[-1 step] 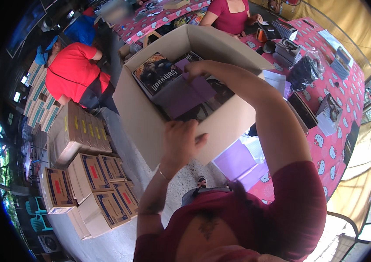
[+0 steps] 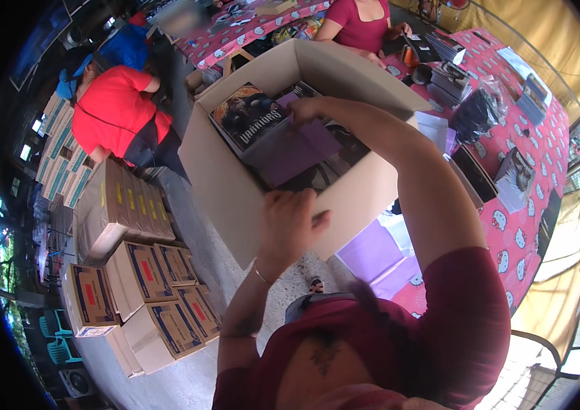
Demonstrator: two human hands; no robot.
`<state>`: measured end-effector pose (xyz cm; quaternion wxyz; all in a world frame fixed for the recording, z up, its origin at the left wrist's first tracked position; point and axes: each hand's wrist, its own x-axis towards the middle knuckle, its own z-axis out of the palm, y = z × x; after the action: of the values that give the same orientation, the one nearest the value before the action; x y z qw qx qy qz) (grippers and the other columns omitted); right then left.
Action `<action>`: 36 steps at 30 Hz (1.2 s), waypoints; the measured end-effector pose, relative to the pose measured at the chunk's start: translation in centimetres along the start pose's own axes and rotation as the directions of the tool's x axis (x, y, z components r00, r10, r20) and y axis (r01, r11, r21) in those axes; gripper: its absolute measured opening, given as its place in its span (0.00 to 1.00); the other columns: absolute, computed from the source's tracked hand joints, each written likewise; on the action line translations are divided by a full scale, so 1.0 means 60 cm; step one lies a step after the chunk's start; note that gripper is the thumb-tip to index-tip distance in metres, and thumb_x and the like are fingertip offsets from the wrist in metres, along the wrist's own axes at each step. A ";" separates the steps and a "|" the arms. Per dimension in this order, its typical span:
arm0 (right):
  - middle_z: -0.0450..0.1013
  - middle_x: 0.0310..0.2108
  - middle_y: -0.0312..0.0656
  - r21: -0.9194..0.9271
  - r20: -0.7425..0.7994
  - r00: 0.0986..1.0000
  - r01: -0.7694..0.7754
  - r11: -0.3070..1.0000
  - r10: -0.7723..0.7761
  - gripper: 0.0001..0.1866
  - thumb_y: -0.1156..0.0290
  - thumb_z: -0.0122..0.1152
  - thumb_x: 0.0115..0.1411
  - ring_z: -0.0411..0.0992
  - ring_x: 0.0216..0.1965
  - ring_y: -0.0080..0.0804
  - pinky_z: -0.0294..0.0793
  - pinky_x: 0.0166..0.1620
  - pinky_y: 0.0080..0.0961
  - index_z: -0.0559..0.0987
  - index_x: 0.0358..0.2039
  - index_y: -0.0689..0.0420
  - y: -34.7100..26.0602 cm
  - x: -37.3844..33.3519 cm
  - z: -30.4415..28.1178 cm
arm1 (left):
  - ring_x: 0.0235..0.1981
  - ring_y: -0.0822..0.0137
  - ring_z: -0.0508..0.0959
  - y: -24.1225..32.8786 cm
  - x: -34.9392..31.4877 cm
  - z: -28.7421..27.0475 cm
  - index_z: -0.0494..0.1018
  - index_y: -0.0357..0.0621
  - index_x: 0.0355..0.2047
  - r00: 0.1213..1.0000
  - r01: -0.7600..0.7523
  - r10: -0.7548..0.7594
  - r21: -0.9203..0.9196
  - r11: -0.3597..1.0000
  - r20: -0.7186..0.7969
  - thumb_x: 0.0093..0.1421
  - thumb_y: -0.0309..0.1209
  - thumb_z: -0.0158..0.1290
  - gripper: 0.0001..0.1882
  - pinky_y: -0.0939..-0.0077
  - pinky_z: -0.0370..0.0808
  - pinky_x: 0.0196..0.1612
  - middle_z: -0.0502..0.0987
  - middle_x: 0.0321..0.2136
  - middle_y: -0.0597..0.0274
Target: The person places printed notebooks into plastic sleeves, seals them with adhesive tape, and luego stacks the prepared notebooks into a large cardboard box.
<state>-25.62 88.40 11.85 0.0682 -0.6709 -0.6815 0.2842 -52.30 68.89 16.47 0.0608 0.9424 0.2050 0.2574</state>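
Note:
A big open cardboard box (image 2: 235, 205) stands tilted in front of me. My left hand (image 2: 293, 222) has its fingers curled over the near rim, with the thumb against the outer wall. Inside lie stacks of dark-covered books (image 2: 252, 116) with light lettering and a figure on the cover. Purple paper (image 2: 300, 150) covers part of the middle. My right hand (image 2: 309, 109) reaches in over the right wall, its fingers closed at the purple paper's far edge beside the left stack. The fingertips are partly hidden.
To the right, a table with a pink patterned cloth (image 2: 501, 222) bears book stacks (image 2: 450, 82), a black plastic bag (image 2: 474, 113) and purple sheets (image 2: 375, 253). Packed cartons (image 2: 150, 273) stand on the floor at left. A person in red (image 2: 119, 109) bends nearby; another person (image 2: 358, 27) sits beyond the box.
The box and my left hand on its rim have shifted slightly to the right. My right hand stays at nearly the same place inside the box.

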 end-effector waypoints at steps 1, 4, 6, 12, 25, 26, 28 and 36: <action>0.79 0.41 0.49 -0.003 -0.040 0.995 0.092 0.996 -0.092 0.35 0.50 0.76 0.48 0.78 0.44 0.39 0.78 0.45 0.36 0.77 0.48 0.64 0.014 0.015 0.007 | 0.26 0.56 0.75 -0.001 0.001 0.003 0.71 0.44 0.29 1.000 0.001 -0.001 -0.012 1.000 -0.015 0.50 0.42 0.65 0.18 0.58 0.69 0.40 0.73 0.20 0.60; 0.80 0.37 0.46 0.236 -0.044 0.981 0.193 0.952 -0.188 0.30 0.56 0.76 0.50 0.80 0.38 0.36 0.80 0.40 0.34 0.77 0.46 0.65 0.048 0.028 0.015 | 0.25 0.59 0.75 -0.002 0.001 0.000 0.71 0.45 0.28 0.997 -0.043 0.042 -0.011 0.999 -0.060 0.50 0.41 0.64 0.17 0.61 0.68 0.40 0.73 0.19 0.62; 0.79 0.35 0.42 0.326 0.009 0.988 0.140 0.935 -0.151 0.29 0.58 0.76 0.51 0.79 0.34 0.31 0.78 0.37 0.29 0.77 0.47 0.63 0.040 0.023 0.006 | 0.25 0.60 0.74 -0.007 -0.002 0.001 0.70 0.45 0.27 0.997 -0.039 0.039 0.000 0.999 -0.070 0.49 0.41 0.64 0.16 0.62 0.68 0.40 0.73 0.19 0.63; 0.77 0.32 0.36 0.479 0.066 0.994 0.048 0.877 -0.091 0.25 0.60 0.74 0.52 0.74 0.30 0.23 0.67 0.28 0.20 0.78 0.46 0.59 0.049 0.009 0.006 | 0.24 0.62 0.74 -0.013 -0.005 0.002 0.68 0.46 0.25 0.995 -0.081 0.079 -0.026 0.996 -0.067 0.50 0.40 0.64 0.17 0.64 0.68 0.39 0.72 0.19 0.63; 0.75 0.37 0.36 0.702 0.176 0.973 -0.018 0.712 -0.149 0.29 0.73 0.71 0.53 0.73 0.39 0.21 0.74 0.41 0.19 0.71 0.54 0.59 0.020 0.007 -0.032 | 0.25 0.62 0.74 -0.014 -0.004 0.000 0.68 0.47 0.24 0.997 -0.056 0.055 -0.008 0.998 -0.058 0.51 0.41 0.64 0.17 0.64 0.68 0.41 0.72 0.19 0.63; 0.75 0.39 0.37 0.697 0.175 0.970 0.000 0.717 -0.170 0.30 0.74 0.71 0.53 0.74 0.40 0.22 0.75 0.42 0.19 0.69 0.55 0.60 0.022 0.007 -0.030 | 0.25 0.62 0.74 -0.014 -0.003 0.001 0.68 0.47 0.24 0.997 -0.059 0.058 -0.010 0.998 -0.057 0.51 0.41 0.64 0.17 0.64 0.68 0.41 0.72 0.19 0.63; 0.75 0.41 0.35 0.672 0.166 0.981 -0.042 0.739 -0.096 0.32 0.75 0.72 0.52 0.74 0.42 0.21 0.75 0.43 0.18 0.69 0.57 0.55 0.022 0.007 -0.031 | 0.26 0.62 0.74 -0.014 -0.003 0.003 0.68 0.47 0.24 0.997 -0.059 0.059 -0.012 0.998 -0.055 0.51 0.41 0.64 0.17 0.64 0.68 0.41 0.72 0.19 0.63; 0.75 0.46 0.44 0.708 0.188 0.979 -0.075 0.702 -0.085 0.36 0.73 0.70 0.56 0.78 0.43 0.29 0.80 0.48 0.29 0.62 0.62 0.56 0.030 0.006 -0.027 | 0.25 0.62 0.74 -0.011 -0.004 0.001 0.71 0.45 0.26 0.995 -0.066 0.065 -0.008 0.998 -0.073 0.50 0.41 0.64 0.16 0.65 0.68 0.41 0.73 0.19 0.62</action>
<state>-23.33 89.12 12.21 0.2517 -0.5574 -0.5241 0.5927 -52.69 69.42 16.17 0.0497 0.9383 0.1747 0.2942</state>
